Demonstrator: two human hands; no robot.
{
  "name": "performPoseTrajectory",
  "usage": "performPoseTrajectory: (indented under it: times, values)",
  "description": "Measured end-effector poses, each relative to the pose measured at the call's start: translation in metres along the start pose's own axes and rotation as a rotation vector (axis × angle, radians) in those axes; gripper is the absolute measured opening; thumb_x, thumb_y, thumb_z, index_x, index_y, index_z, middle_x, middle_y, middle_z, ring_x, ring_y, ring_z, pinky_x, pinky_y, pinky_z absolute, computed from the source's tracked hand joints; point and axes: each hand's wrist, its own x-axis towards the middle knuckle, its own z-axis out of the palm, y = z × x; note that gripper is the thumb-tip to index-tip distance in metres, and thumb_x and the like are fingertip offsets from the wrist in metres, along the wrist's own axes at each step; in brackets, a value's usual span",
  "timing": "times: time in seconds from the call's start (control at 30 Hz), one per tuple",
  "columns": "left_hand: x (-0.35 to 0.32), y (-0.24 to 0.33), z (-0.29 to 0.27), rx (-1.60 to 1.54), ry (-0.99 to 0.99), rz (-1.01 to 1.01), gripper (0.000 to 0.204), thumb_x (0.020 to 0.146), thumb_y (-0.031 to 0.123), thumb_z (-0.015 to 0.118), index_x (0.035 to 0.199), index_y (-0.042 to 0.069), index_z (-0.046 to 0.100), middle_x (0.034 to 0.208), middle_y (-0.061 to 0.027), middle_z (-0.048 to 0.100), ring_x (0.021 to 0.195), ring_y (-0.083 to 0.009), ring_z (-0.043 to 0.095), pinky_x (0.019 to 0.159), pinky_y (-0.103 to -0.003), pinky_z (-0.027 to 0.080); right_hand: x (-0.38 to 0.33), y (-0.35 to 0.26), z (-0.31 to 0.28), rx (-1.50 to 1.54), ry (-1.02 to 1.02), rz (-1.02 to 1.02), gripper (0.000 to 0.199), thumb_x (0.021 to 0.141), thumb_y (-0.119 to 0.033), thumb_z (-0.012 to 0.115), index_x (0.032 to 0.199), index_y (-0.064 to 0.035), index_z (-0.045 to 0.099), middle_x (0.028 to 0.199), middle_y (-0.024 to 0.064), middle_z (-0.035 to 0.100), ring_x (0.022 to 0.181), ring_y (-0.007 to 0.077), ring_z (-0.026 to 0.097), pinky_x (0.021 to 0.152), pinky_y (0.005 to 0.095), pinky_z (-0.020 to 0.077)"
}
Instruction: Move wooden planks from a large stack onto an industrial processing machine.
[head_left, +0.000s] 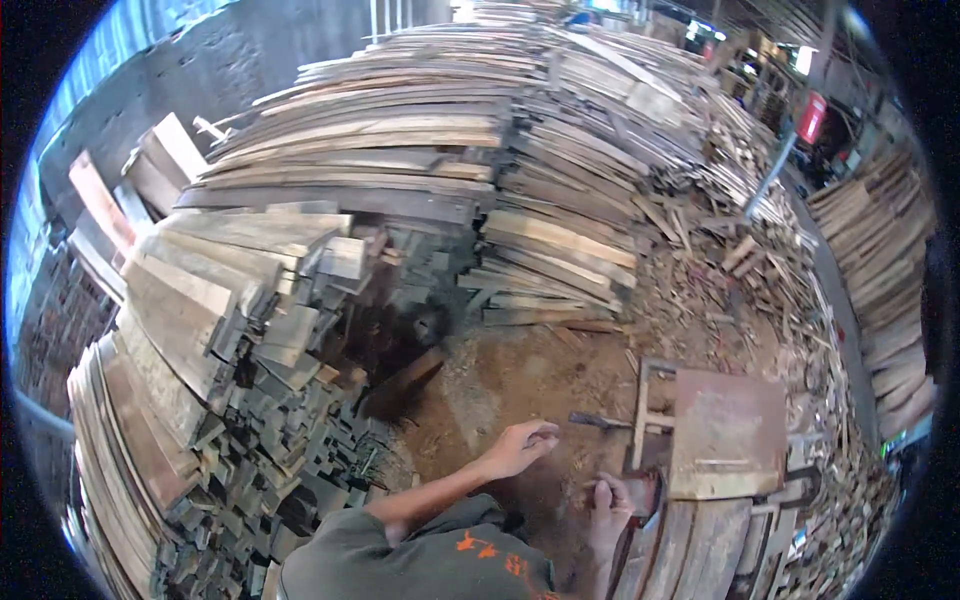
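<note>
My left hand (518,449) reaches over the brown dirt floor with its fingers curled in. Whatever it may hold does not show. A short tool with a dark handle (598,420) points from the bench side toward it, apart from the fingers. Lower and to the right, my right hand (610,499) is bent closed beside a small reddish-brown wooden piece (646,494). Whether the fingers grip that piece is too blurred to tell. Just right of this hand stands a low wooden bench with a flat reddish-brown top (728,425).
Long stacked planks (400,130) fill the far side, with a second stack (560,235) beside them. Cut board ends (270,480) are piled at my left. Scrap wood (720,270) litters the ground beyond the bench. A post with a red object (811,118) rises at right.
</note>
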Motion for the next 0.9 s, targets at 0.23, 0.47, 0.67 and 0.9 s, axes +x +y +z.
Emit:
performPoseTrajectory:
  times: [0.23, 0.47, 0.67, 0.9]
  values:
    - [0.004, -0.012, -0.132, 0.202, 0.383, 0.006, 0.038, 0.093, 0.025, 0.067, 0.121, -0.001, 0.062, 0.104, -0.0132, 0.072, 0.092, -0.0192, 0.068, 0.084, -0.033, 0.053, 0.069, 0.013, 0.090, -0.014, -0.171, 0.031, 0.019, 0.095, -0.012, 0.063, 0.107, 0.0026, 0.067, 0.085, 0.0043, 0.070, 0.079, 0.0091, 0.062, 0.073, 0.0239, 0.0492]
    - [0.062, -0.009, -0.187, 0.253, 0.610, 0.137, 0.038, 0.090, 0.023, 0.069, 0.119, -0.001, 0.063, 0.107, -0.0170, 0.068, 0.100, -0.0299, 0.066, 0.089, -0.038, 0.051, 0.190, -0.009, 0.138, -0.093, -0.194, 0.037, 0.017, 0.096, -0.013, 0.062, 0.101, 0.0005, 0.070, 0.082, 0.0041, 0.067, 0.074, 0.0097, 0.063, 0.066, 0.0240, 0.0523]
    - [0.169, 0.018, -0.255, 0.597, 0.866, 0.374, 0.041, 0.084, 0.020, 0.074, 0.119, 0.003, 0.063, 0.120, -0.0175, 0.061, 0.116, -0.0366, 0.054, 0.102, -0.045, 0.042, 0.342, -0.011, 0.191, -0.088, -0.291, -0.036, 0.020, 0.096, -0.015, 0.063, 0.106, 0.0015, 0.068, 0.084, 0.0054, 0.068, 0.073, 0.0109, 0.063, 0.066, 0.0272, 0.0541]
    - [0.318, 0.030, -0.359, 0.854, 1.042, 0.306, 0.051, 0.087, 0.024, 0.071, 0.132, 0.005, 0.054, 0.135, -0.0190, 0.050, 0.129, -0.0433, 0.042, 0.108, -0.051, 0.036, 0.558, -0.050, 0.325, -0.307, -0.502, -0.272, 0.023, 0.091, -0.013, 0.066, 0.107, 0.0028, 0.068, 0.086, 0.0036, 0.067, 0.076, 0.0109, 0.059, 0.071, 0.0277, 0.0497]
